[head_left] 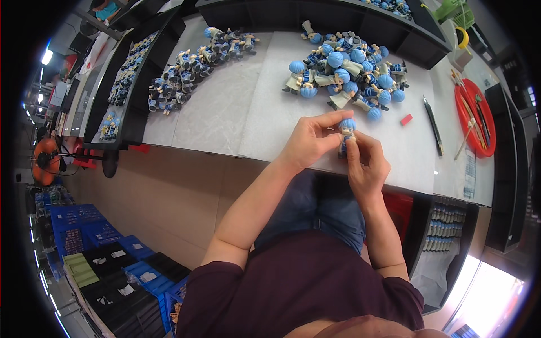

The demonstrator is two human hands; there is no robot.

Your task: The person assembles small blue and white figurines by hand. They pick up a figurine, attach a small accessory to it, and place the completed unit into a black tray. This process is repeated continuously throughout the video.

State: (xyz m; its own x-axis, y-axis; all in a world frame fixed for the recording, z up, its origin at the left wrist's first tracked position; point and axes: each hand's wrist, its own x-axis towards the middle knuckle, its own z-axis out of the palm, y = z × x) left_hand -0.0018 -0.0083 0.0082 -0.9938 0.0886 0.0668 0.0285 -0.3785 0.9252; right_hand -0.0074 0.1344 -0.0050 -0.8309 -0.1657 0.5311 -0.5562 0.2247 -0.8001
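Note:
Between my two hands, at the table's front edge, a small blue-haired figurine [347, 128] stands upright with its face toward me. The fingers of my left hand [313, 138] pinch it at the head and side. My right hand [367, 160] grips its body from the other side, thumb against the front. Just beyond my hands lies a loose pile of similar figurines [336, 59] with blue hair and pale capes. A small pink-red block [406, 119], perhaps an eraser, rests to the right of my hands.
More figurines [186, 73] stand grouped at the left. A dark pen-like tool [433, 127] lies right, beside a red oval tray [491, 142] with brushes or tools. Black trays [248, 18] border the back, another black tray [147, 84] the left. A drawer [437, 265] holds rows of figurines.

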